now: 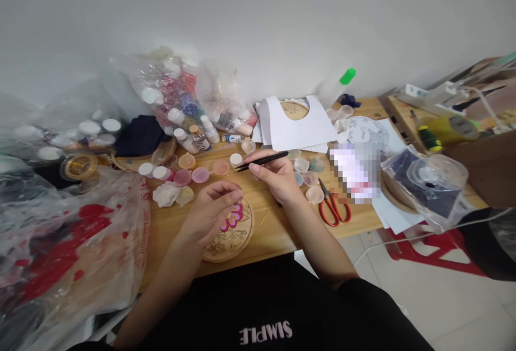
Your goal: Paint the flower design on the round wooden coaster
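Note:
My right hand grips a pair of black tweezers, their tips pointing left above the table beside a small white-capped jar. Lower and to the left, my left hand has its thumb pressed against curled fingers; whatever they pinch, if anything, is too small to make out. Beneath that hand lies a round wooden hoop with outlined flowers and a pink and magenta filled blossom, partly hidden by the hand. A thin gold-coloured stick rests on the wood right of the hoop.
Small open pots, such as a pink one, line the table behind my hands. Red-handled scissors lie to the right. Plastic bags crowd the left side. Bagged bottles and white paper stand against the wall.

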Available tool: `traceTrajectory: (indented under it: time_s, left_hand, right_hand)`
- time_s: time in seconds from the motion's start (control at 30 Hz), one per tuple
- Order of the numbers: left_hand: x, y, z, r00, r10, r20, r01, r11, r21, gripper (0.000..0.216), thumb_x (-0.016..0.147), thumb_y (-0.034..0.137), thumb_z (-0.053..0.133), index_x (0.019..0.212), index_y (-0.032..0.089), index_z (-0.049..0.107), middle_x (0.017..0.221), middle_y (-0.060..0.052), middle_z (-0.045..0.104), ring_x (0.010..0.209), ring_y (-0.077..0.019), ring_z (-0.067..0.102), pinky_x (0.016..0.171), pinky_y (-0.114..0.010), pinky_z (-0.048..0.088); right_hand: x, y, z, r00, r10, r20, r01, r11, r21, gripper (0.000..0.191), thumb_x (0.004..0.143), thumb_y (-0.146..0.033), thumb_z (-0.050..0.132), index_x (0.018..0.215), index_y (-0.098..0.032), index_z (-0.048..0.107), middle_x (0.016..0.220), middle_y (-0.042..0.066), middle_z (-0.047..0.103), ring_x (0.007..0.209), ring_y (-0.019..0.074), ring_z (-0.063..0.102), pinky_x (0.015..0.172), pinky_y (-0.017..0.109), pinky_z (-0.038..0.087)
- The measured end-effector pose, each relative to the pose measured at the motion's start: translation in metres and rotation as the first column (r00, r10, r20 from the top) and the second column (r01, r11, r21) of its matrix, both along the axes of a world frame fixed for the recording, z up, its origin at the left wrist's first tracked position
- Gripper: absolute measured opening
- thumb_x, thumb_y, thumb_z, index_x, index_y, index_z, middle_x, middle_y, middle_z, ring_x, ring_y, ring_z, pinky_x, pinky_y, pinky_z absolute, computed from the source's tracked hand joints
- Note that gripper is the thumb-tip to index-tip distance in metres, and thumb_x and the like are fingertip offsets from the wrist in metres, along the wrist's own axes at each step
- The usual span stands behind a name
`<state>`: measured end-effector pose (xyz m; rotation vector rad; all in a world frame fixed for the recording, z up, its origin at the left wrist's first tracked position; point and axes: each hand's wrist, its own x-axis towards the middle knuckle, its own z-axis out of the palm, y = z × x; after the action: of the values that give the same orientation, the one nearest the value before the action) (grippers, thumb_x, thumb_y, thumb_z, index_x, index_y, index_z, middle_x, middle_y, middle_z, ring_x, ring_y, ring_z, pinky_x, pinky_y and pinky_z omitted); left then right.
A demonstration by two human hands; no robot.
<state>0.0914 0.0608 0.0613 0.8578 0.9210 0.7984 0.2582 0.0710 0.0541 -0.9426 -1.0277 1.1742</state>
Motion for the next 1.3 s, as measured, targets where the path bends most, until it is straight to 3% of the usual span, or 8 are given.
traceTrajectory:
  time_s: [0.17, 0.33, 0.63, 0.83, 1.07, 1.3]
  left_hand:
    - [-0.001, -0.002, 0.005, 0.999, 0.022, 0.047, -0.02, 0.999, -0.04, 0.036, 0.053, 0.041, 0.091, 0.061, 0.019, 0.063, 0.062, 0.004, 0.058, 0.061, -0.008, 0.052, 0.059, -0.023, 0.045]
    - [-0.008, -0.005, 0.005, 0.997, -0.004, 0.079, 0.001, 0.999, 0.035, 0.036, 0.059, 0.04, 0.088, 0.06, 0.019, 0.06, 0.06, 0.003, 0.054, 0.059, -0.0093, 0.051, 0.057, -0.025, 0.044]
    - [-0.015, -0.019, 0.0, 0.984, 0.085, 0.158, -0.085, 0.996, -0.007, 0.038, 0.058, 0.041, 0.089, 0.056, 0.019, 0.058, 0.058, 0.004, 0.052, 0.057, -0.0089, 0.048, 0.055, -0.024, 0.041]
    - [-0.012, -0.026, 0.002, 0.955, 0.174, 0.24, -0.165, 0.985, -0.059, 0.036, 0.058, 0.041, 0.089, 0.056, 0.02, 0.06, 0.059, 0.003, 0.056, 0.056, -0.0086, 0.049, 0.057, -0.026, 0.044]
    - [-0.019, -0.028, 0.013, 0.95, 0.143, 0.276, -0.143, 0.99, -0.022, 0.031, 0.061, 0.043, 0.087, 0.063, 0.022, 0.065, 0.063, 0.002, 0.059, 0.054, -0.0092, 0.048, 0.056, -0.029, 0.045]
    - [-0.018, -0.032, 0.033, 0.894, 0.177, 0.411, -0.117, 0.979, -0.168, 0.026, 0.062, 0.036, 0.087, 0.069, 0.019, 0.07, 0.066, 0.002, 0.063, 0.055, -0.0064, 0.049, 0.055, -0.022, 0.042]
  right_hand:
    - [-0.001, 0.002, -0.002, 0.999, 0.033, 0.009, -0.034, 0.998, 0.049, 0.026, 0.069, -0.047, 0.079, 0.079, -0.024, 0.071, 0.082, 0.0, 0.073, 0.081, 0.0138, 0.067, 0.079, 0.03, 0.056]
    - [-0.002, 0.002, -0.003, 0.996, 0.062, 0.069, -0.064, 0.997, 0.036, 0.029, 0.071, -0.05, 0.077, 0.08, -0.024, 0.07, 0.083, 0.0, 0.073, 0.083, 0.0146, 0.067, 0.081, 0.032, 0.056]
    - [-0.005, 0.004, -0.012, 0.992, 0.052, 0.116, -0.055, 0.998, 0.016, 0.033, 0.067, -0.052, 0.079, 0.08, -0.023, 0.071, 0.081, 0.0, 0.072, 0.076, 0.0139, 0.065, 0.076, 0.031, 0.055]
    - [-0.006, 0.002, -0.013, 0.99, 0.018, 0.139, -0.022, 0.999, 0.031, 0.025, 0.07, -0.044, 0.079, 0.082, -0.024, 0.072, 0.08, -0.001, 0.071, 0.072, 0.0117, 0.062, 0.07, 0.027, 0.051]
    - [-0.006, 0.0, -0.019, 0.984, 0.035, 0.177, -0.047, 0.997, 0.063, 0.016, 0.075, -0.038, 0.076, 0.084, -0.025, 0.073, 0.087, 0.0, 0.072, 0.078, 0.013, 0.064, 0.074, 0.028, 0.052]
    - [-0.007, 0.0, -0.019, 0.992, -0.022, 0.128, 0.013, 0.997, 0.071, 0.013, 0.074, -0.033, 0.078, 0.084, -0.026, 0.075, 0.086, 0.001, 0.073, 0.079, 0.0141, 0.065, 0.072, 0.028, 0.052]
